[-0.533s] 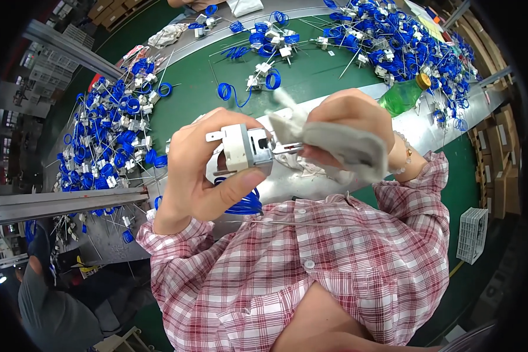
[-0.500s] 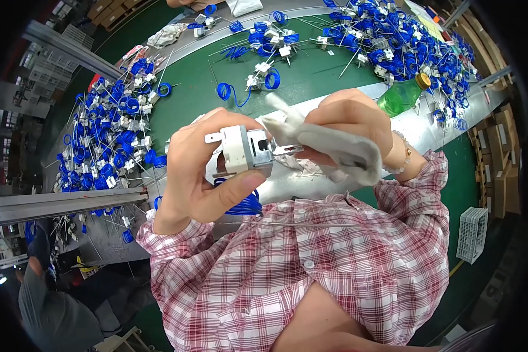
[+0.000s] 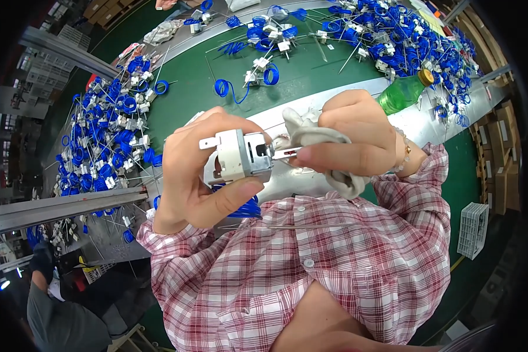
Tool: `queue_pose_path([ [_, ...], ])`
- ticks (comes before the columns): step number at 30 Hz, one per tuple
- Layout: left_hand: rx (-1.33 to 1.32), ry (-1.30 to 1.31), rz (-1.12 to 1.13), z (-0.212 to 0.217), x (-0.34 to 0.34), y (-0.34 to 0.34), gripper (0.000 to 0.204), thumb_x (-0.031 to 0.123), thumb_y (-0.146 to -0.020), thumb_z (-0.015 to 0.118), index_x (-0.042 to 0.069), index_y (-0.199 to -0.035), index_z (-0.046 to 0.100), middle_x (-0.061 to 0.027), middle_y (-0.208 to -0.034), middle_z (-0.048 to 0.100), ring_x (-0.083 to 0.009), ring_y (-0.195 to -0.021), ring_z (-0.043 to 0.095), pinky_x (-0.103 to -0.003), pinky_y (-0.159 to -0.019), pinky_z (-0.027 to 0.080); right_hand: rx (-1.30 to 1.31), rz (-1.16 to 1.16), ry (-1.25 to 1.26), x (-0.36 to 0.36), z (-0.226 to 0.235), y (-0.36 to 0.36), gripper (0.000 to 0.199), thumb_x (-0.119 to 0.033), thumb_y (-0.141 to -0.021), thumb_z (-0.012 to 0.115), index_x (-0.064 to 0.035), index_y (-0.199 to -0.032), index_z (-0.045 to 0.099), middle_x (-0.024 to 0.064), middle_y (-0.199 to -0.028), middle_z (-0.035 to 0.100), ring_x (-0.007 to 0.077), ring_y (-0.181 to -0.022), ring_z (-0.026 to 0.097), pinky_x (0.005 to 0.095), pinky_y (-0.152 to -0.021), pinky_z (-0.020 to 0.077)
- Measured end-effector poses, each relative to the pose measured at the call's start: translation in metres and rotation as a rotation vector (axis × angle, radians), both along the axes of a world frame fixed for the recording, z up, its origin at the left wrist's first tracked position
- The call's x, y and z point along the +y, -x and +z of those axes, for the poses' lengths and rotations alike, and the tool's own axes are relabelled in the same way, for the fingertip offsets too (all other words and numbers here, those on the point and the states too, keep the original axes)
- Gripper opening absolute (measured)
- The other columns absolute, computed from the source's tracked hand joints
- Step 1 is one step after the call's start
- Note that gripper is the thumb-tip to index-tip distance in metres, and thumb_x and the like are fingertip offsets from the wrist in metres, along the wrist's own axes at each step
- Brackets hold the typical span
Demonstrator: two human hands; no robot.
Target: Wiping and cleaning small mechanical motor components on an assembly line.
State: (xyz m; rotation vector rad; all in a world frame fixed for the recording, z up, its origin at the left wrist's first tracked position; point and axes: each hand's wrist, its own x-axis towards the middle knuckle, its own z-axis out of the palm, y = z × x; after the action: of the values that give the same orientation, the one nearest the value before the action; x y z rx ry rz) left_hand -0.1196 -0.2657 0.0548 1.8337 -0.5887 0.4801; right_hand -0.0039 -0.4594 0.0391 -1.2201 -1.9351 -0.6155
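My left hand (image 3: 185, 167) is closed round a white and grey metal thermostat (image 3: 232, 155), the thumb under it. From it a flat metal tab sticks out to the left, and a blue coil (image 3: 245, 210) hangs below my thumb. My right hand (image 3: 358, 132) is closed on a crumpled white cloth (image 3: 304, 124), part of which hangs below the fingers. The tip of its index finger meets a narrow metal shaft (image 3: 286, 154) on the thermostat's right side. A thin metal rod (image 3: 311, 226) crosses in front of my checked shirt.
Heaps of blue-coiled thermostats lie at left (image 3: 102, 141) and at far right (image 3: 381, 35), with a few on the green surface (image 3: 188, 117). A green bottle (image 3: 400, 95) with a yellow cap stands beyond my right wrist. Another person (image 3: 64, 311) is at lower left.
The white cloth has drawn back from the thermostat and bunched up in my right hand. My right index finger now stretches to the shaft. My left hand keeps its hold.
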Motion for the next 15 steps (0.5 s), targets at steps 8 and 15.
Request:
queue_pose_path([
  [8, 0.009, -0.039, -0.029, -0.0008, 0.0033, -0.0006, 0.039, 0.023, -0.060, 0.068, -0.001, -0.089, 0.057, -0.0086, -0.077, 0.062, -0.0169, -0.059, 0.052, -0.026, -0.054, 0.039, 0.058, -0.013, 0.116, -0.0003, 0.0031, 0.0055, 0.032, -0.006, -0.060, 0.067, -0.0032, -0.091, 0.062, -0.0002, -0.060, 0.051, 0.0099, -0.041, 0.044, 0.0233, -0.034, 0.0305],
  [15, -0.055, -0.008, -0.042, -0.0028, 0.0032, -0.0040, 0.041, 0.025, -0.060, 0.069, -0.002, -0.089, 0.057, -0.0081, -0.075, 0.062, -0.0167, -0.057, 0.050, -0.026, -0.053, 0.038, 0.104, -0.018, 0.084, 0.0009, 0.0014, 0.0062, 0.030, -0.007, -0.064, 0.064, -0.0027, -0.093, 0.061, -0.0009, -0.063, 0.054, 0.0104, -0.043, 0.047, 0.0225, -0.035, 0.0331],
])
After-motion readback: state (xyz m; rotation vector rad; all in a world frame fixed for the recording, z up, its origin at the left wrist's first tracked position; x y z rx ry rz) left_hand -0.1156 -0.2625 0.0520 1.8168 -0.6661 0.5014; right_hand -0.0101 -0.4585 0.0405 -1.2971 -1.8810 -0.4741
